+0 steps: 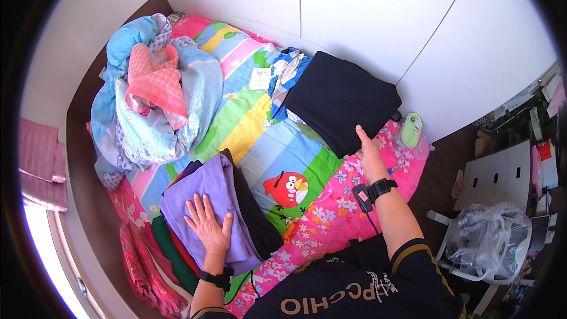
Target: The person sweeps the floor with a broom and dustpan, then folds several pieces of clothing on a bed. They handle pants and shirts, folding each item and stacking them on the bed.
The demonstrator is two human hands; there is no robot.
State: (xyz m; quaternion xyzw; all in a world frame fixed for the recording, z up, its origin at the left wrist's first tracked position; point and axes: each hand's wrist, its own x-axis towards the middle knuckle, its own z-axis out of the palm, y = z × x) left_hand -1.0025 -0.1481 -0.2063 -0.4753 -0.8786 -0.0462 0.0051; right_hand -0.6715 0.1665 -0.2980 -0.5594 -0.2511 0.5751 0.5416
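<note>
My left hand [210, 227] lies flat with fingers spread on a folded purple garment [195, 181], the top of a pile of folded clothes. Dark brown or black cloth [259, 219] shows along the pile's right side. My right hand [370, 155] grips the near corner of a folded black garment [343, 93], thumb on top and fingers hidden beneath. Under that garment's left edge sits a blue and white patterned cloth [288, 71]. Both wrists wear black straps.
Both piles rest on a bed with a cartoon-print quilt [248, 150] over a pink floral sheet [328, 212]. A crumpled light-blue duvet [199, 79], pink checked cloth [159, 91], notepad [260, 79] and green-lidded container [412, 129] lie around. Plastic covers a white chair [487, 239].
</note>
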